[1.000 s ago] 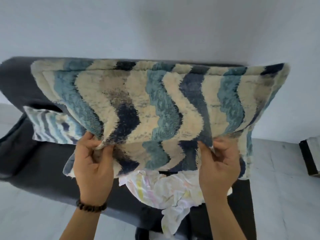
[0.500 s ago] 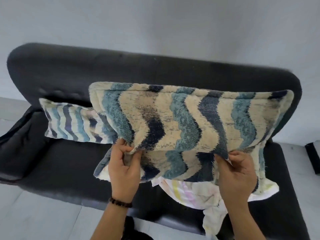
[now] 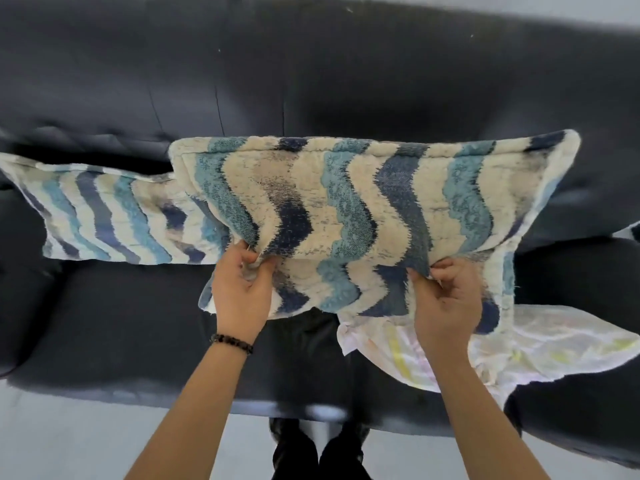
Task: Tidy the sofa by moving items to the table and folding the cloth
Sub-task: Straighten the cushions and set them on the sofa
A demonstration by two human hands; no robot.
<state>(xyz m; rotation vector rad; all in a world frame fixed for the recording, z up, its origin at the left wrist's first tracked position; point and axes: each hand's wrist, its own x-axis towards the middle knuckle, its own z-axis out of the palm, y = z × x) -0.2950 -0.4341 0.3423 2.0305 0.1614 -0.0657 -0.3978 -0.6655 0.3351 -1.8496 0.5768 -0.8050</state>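
- Head view: I am looking down on a dark sofa, its backrest filling the top of the frame and its seat running across the middle.
- My left hand is clamped on the lower left edge of a wavy-striped cushion, thumb on the front face and fingers of my right hand pinching the lower edge further right (both grips bunch the fabric into small folds).
- The cushion, in cream, teal and navy bands, stands on its long side in front of the backrest; whether its bottom edge touches the seat I cannot tell, since my hands and its lower flap cover that line.
- A second cushion of the same pattern leans against the backrest on the left, its right end tucked behind the held one.
- A pale cloth with faint yellow and pink stripes lies crumpled on the seat to the right, partly under the held cushion and reaching toward the front edge of the seat.
- A beaded bracelet sits on my left wrist.
- Below the seat edge, light grey floor shows, with my dark trouser legs between my forearms.
- At the far right edge a sliver of another striped item peeks in (too little shows to name it).
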